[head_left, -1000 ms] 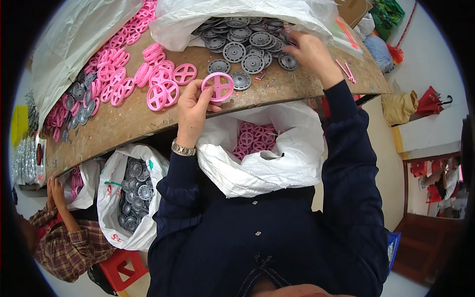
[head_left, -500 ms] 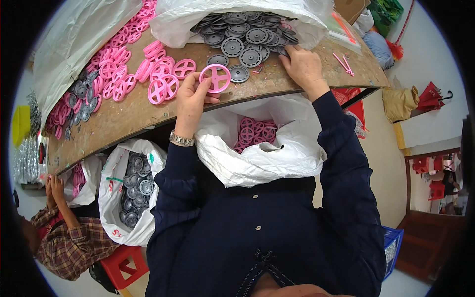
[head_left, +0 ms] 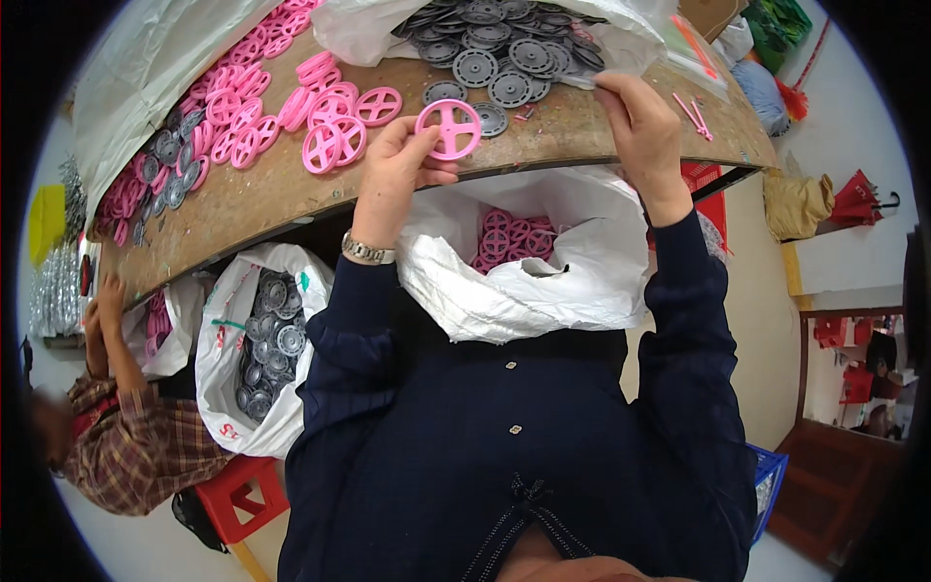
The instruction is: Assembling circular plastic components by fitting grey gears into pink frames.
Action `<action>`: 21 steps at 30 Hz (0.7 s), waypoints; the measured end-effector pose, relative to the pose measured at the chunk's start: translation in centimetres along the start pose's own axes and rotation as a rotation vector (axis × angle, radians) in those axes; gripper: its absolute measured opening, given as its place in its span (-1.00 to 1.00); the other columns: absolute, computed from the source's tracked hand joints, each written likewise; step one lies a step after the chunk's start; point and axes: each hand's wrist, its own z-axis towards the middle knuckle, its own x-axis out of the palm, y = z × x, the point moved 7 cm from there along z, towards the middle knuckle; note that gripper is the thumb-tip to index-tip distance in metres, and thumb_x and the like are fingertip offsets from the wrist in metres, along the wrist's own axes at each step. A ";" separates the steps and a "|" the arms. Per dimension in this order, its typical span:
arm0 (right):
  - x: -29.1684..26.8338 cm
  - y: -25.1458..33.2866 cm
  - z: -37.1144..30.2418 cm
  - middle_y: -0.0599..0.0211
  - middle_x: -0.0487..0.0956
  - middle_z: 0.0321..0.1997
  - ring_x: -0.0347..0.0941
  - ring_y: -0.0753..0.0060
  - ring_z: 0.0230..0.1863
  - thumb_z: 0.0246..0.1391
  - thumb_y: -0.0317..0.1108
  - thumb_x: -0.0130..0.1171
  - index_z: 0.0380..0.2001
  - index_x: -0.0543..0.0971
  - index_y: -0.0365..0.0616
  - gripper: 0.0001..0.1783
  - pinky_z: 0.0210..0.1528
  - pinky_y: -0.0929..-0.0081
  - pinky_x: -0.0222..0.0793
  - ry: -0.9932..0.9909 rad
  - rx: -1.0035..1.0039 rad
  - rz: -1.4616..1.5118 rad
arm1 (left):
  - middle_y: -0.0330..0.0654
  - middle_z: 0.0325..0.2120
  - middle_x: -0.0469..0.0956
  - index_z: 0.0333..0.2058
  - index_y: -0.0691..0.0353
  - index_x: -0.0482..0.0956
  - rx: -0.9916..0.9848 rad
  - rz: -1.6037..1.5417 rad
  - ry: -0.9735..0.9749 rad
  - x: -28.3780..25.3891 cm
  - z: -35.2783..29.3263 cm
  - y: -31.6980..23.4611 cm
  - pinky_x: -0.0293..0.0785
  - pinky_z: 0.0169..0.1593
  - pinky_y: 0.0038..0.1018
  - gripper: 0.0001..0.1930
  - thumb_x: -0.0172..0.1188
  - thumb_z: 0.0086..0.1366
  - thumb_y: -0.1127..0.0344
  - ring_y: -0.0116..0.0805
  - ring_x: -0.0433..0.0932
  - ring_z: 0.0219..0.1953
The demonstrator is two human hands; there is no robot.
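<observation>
My left hand (head_left: 393, 179) pinches a pink four-spoked plastic wheel (head_left: 449, 130) by its lower left rim, above the front edge of the table. My right hand (head_left: 642, 136) is closed, thumb against forefinger, at the right side of a pile of grey plastic discs (head_left: 509, 87). Its fingertips appear to grip the light edge of the white sack (head_left: 635, 44) around that pile. Loose pink wheels (head_left: 335, 144) lie left of the discs. Below the table edge, in front of my body, an opened white sack (head_left: 465, 306) holds more pink wheels (head_left: 514, 241).
Pink wheels and grey discs are strewn along the wooden table (head_left: 272, 175). Two pink sticks (head_left: 693, 116) lie at the right. A white bag of grey discs (head_left: 218, 388) stands at lower left, beside a red stool (head_left: 242, 495) and another person (head_left: 145, 456).
My right hand has drawn back from the grey discs, moving right, and its fingers have closed. The left hand still holds the pink wheel. The whole view has shifted slightly.
</observation>
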 end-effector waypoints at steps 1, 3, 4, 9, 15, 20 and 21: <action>-0.1 1.0 -0.1 0.17 0.65 -0.27 0.60 0.20 -0.26 0.06 -0.56 0.24 -0.23 0.62 -0.22 -0.83 -0.21 0.45 0.49 0.001 0.000 0.007 | -0.18 -0.36 0.60 -0.10 0.32 0.47 -0.022 -0.022 0.023 0.4 -0.1 0.2 0.64 -0.36 -0.56 -0.77 0.10 0.42 0.26 -0.42 0.64 -0.42; 0.0 4.1 -0.5 0.19 0.66 -0.20 0.61 0.19 -0.20 0.03 -0.57 0.26 -0.25 0.63 -0.20 -0.82 -0.17 0.43 0.50 0.018 -0.178 0.027 | -0.18 -0.34 0.59 -0.09 0.33 0.48 -0.062 -0.052 0.034 0.7 -0.7 0.5 0.64 -0.35 -0.57 -0.74 0.11 0.42 0.23 -0.42 0.64 -0.41; -0.1 5.3 -0.7 0.22 0.67 -0.18 0.60 0.18 -0.20 -0.02 -0.58 0.29 -0.27 0.64 -0.18 -0.81 -0.18 0.39 0.50 0.010 -0.229 0.024 | -0.18 -0.33 0.60 -0.08 0.33 0.48 -0.086 -0.098 0.072 1.1 -0.8 0.8 0.64 -0.35 -0.57 -0.72 0.11 0.43 0.22 -0.42 0.64 -0.41; 0.6 8.3 -2.0 0.28 0.67 -0.15 0.59 0.20 -0.19 -0.16 -0.59 0.28 -0.30 0.64 -0.14 -0.74 -0.17 0.35 0.48 0.038 -0.329 0.098 | -0.18 -0.30 0.59 -0.03 0.35 0.46 -0.139 -0.250 0.193 2.9 -1.8 0.8 0.64 -0.35 -0.60 -0.67 0.12 0.43 0.19 -0.44 0.64 -0.40; 1.9 9.7 -3.2 0.36 0.67 -0.11 0.58 0.21 -0.16 -0.22 -0.55 0.23 -0.34 0.63 -0.12 -0.74 -0.14 0.33 0.49 0.081 -0.382 0.086 | -0.17 -0.28 0.60 0.01 0.36 0.44 -0.151 -0.223 0.254 4.0 -2.8 0.5 0.63 -0.34 -0.61 -0.67 0.12 0.42 0.23 -0.46 0.64 -0.39; 2.3 10.4 -3.8 0.34 0.66 -0.07 0.57 0.20 -0.12 -0.18 -0.55 0.22 -0.33 0.64 -0.11 -0.75 -0.11 0.31 0.49 0.095 -0.353 0.089 | -0.17 -0.27 0.60 0.01 0.37 0.43 -0.096 -0.154 0.185 3.9 -3.6 0.1 0.62 -0.34 -0.61 -0.69 0.13 0.40 0.29 -0.47 0.64 -0.39; 2.4 10.5 -3.9 0.31 0.66 -0.06 0.56 0.18 -0.09 -0.14 -0.56 0.22 -0.31 0.65 -0.11 -0.76 -0.09 0.31 0.49 0.116 -0.349 0.097 | -0.17 -0.26 0.60 0.01 0.37 0.43 -0.070 -0.146 0.161 3.7 -3.7 0.1 0.61 -0.33 -0.61 -0.69 0.13 0.40 0.30 -0.48 0.63 -0.39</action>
